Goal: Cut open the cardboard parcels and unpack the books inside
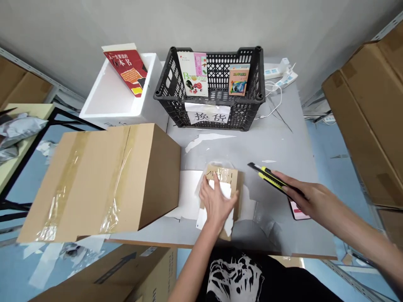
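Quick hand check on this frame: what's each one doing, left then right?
Left hand: open, fingers spread on top of the small cardboard package.
Right hand: closed, holding the yellow-and-black utility knife.

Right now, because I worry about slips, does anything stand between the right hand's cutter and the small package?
Nothing visible stands between the cutter in the right hand and the small package. The left hand, though, lies on top of the package, covering part of it.
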`<state>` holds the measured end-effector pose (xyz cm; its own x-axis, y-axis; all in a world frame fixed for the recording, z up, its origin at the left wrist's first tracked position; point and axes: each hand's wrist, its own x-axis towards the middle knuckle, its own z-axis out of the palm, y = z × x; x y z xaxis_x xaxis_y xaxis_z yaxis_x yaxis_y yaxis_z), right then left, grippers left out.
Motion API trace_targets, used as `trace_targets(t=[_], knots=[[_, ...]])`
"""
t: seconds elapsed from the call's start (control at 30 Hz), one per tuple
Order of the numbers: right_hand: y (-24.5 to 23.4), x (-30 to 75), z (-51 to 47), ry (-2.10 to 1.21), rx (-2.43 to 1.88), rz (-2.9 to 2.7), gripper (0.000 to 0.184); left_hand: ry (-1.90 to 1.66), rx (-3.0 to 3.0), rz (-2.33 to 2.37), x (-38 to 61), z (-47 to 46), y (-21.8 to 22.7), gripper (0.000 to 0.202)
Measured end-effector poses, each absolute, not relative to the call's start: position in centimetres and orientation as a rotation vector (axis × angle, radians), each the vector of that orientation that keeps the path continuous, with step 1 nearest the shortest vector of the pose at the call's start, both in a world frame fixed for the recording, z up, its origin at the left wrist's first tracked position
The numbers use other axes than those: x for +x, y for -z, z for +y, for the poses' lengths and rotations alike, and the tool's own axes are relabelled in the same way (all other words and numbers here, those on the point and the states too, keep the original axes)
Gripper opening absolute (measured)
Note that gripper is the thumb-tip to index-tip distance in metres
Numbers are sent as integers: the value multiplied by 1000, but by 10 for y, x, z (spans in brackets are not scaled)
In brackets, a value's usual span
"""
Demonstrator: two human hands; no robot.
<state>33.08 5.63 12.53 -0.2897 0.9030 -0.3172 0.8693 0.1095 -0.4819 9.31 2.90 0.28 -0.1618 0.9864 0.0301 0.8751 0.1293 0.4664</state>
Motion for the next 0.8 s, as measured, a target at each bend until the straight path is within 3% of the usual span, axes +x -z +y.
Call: trace_targets(t=[0.17,0.23,0.6,0.8], knots=[[-90,289,51,-690,-2004,-2194,48,-584,1746,1996,130,59,12,51],[-73,272,49,-628,-2111,-2250,48,-559,1803,1914,133,58,19,44],[-43,229,48,-348,-2468,-2493,64,-149,1927,1900,128,52,18,52],[-40,221,36,-306,-2523,-2518,66,-121,1910,1868,126,51,20,53]])
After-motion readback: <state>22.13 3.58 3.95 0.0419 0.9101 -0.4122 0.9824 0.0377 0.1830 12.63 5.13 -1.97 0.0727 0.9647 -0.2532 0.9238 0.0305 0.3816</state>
